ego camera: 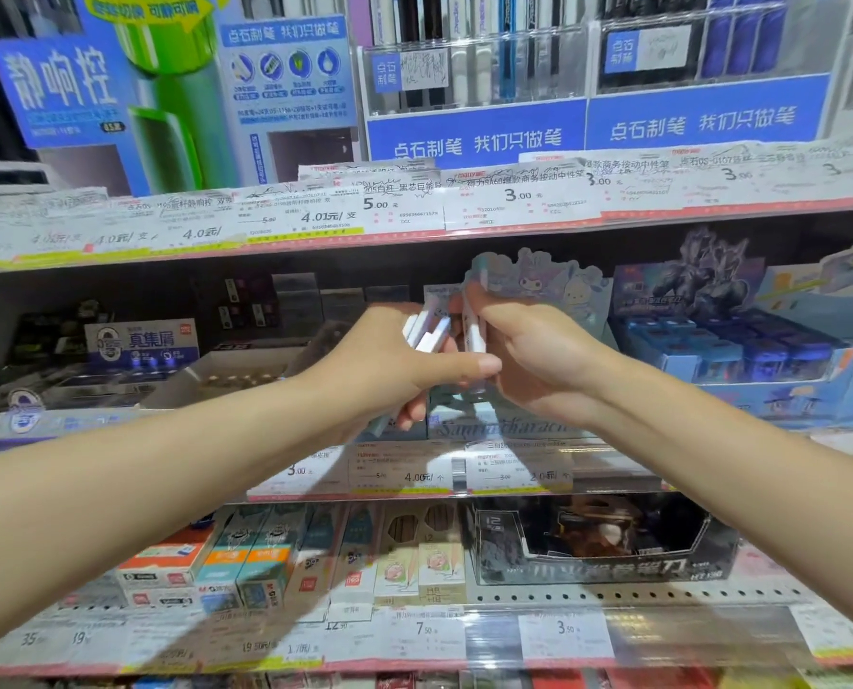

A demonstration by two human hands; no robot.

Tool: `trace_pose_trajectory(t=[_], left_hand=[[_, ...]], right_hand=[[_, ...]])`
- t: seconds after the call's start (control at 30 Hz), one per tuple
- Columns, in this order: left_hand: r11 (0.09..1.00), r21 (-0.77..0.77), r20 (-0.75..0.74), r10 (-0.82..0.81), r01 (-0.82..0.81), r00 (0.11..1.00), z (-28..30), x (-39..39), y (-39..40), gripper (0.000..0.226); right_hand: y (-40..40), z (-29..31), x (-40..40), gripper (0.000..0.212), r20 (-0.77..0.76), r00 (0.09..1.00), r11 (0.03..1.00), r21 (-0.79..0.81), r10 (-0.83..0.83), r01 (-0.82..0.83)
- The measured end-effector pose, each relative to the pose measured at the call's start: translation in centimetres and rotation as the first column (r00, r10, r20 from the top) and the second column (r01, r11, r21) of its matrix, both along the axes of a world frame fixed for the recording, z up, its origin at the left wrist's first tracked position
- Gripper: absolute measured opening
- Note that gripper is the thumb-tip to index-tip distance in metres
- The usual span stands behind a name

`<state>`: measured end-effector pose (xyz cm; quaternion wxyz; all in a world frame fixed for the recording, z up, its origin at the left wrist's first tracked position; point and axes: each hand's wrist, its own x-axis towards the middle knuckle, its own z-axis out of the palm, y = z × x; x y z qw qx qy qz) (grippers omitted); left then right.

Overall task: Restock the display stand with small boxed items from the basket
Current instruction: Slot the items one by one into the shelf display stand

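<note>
My left hand [389, 363] holds a small bunch of pale boxed items [427, 330], fanned out between its fingers. My right hand [528, 355] grips one white boxed item [474, 335] upright. Both hands meet in front of the pastel cartoon-character display stand [548, 285] on the middle shelf, partly hiding its tray. The stand's front panel [504, 427] shows below my hands. No basket is in view.
A blue display box of small items [742, 350] stands right of the stand. A grey open tray [235, 370] and a dark eraser display [141, 340] sit to the left. Price-tag strips [414, 469] line the shelf edges. Pencil boxes [315, 554] fill the lower shelf.
</note>
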<state>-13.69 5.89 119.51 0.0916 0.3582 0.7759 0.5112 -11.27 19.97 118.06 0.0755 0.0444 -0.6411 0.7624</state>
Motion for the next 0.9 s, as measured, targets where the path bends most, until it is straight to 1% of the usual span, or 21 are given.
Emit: trace_pose_trajectory(t=[0.1, 0.13, 0.2, 0.27, 0.3, 0.33, 0.37, 0.43, 0.47, 0.5, 0.57, 0.63, 0.7, 0.83, 0.9], left_hand=[[0.999, 0.029, 0.034, 0.024, -0.025, 0.999, 0.0, 0.0, 0.4, 0.024], [0.999, 0.019, 0.038, 0.027, -0.028, 0.999, 0.1, 0.1, 0.4, 0.023], [1.000, -0.009, 0.012, 0.021, -0.021, 1.000, 0.3, 0.3, 0.2, 0.018], [0.999, -0.042, -0.003, 0.017, -0.017, 1.000, 0.4, 0.3, -0.2, 0.011], [0.998, -0.051, -0.006, 0.023, -0.023, 1.000, 0.4, 0.1, -0.4, 0.010], [0.998, -0.062, -0.011, 0.031, -0.031, 0.999, 0.4, -0.1, -0.7, 0.011], [0.996, -0.078, -0.015, 0.037, -0.038, 0.999, 0.4, -0.2, -0.9, 0.012], [0.992, -0.123, -0.033, 0.034, -0.038, 0.999, 0.6, -0.4, -1.4, 0.012], [0.988, -0.153, -0.050, 0.030, -0.037, 0.998, 0.8, -0.4, -1.6, 0.012], [0.983, -0.182, -0.067, 0.025, -0.037, 0.997, 0.9, -0.5, -1.7, 0.014], [0.976, -0.216, -0.097, 0.017, -0.038, 0.995, 1.3, -0.6, -1.9, 0.015], [0.969, -0.245, -0.117, 0.014, -0.043, 0.993, 1.6, -0.8, -2.0, 0.017], [0.958, -0.281, -0.132, 0.014, -0.051, 0.991, 1.8, -1.1, -2.1, 0.021], [0.944, -0.322, -0.138, 0.022, -0.066, 0.990, 1.8, -1.5, -2.1, 0.023], [0.947, -0.310, -0.142, 0.044, -0.087, 0.989, 1.7, -1.8, -2.0, 0.026]], right_hand=[[-0.4, 0.1, -0.3, 0.051, -0.009, 0.999, 0.999, -0.021, -0.037, 0.037], [-0.4, 0.1, -0.2, 0.051, -0.007, 0.999, 0.999, -0.011, -0.053, 0.053], [-0.3, 0.0, -0.3, 0.045, -0.003, 0.998, 0.997, -0.022, -0.069, 0.069], [0.2, -0.1, -0.4, 0.041, -0.001, 0.996, 0.990, -0.107, -0.091, 0.091], [0.5, -0.2, -0.5, 0.037, -0.016, 0.994, 0.987, -0.123, -0.109, 0.106], [0.9, -0.2, -0.5, 0.033, -0.042, 0.990, 0.987, -0.088, -0.138, 0.134], [1.1, -0.3, -0.5, 0.030, -0.073, 0.983, 0.986, -0.013, -0.167, 0.166], [1.6, -0.1, -0.3, 0.027, -0.143, 0.967, 0.948, 0.213, -0.210, 0.237], [1.8, 0.0, -0.1, 0.026, -0.179, 0.958, 0.896, 0.350, -0.222, 0.273], [2.0, 0.2, 0.1, 0.024, -0.215, 0.953, 0.824, 0.483, -0.215, 0.295], [2.1, 0.6, 0.6, 0.022, -0.253, 0.958, 0.689, 0.672, -0.132, 0.272], [1.8, 1.0, 1.1, 0.018, -0.267, 0.963, 0.616, 0.753, -0.033, 0.230], [1.6, 1.2, 1.4, 0.016, -0.291, 0.957, 0.553, 0.798, 0.007, 0.239], [1.9, 1.8, 1.4, 0.016, -0.248, 0.968, 0.513, 0.835, 0.030, 0.199], [2.0, 2.0, 1.5, 0.014, -0.221, 0.974, 0.468, 0.867, 0.051, 0.173]])
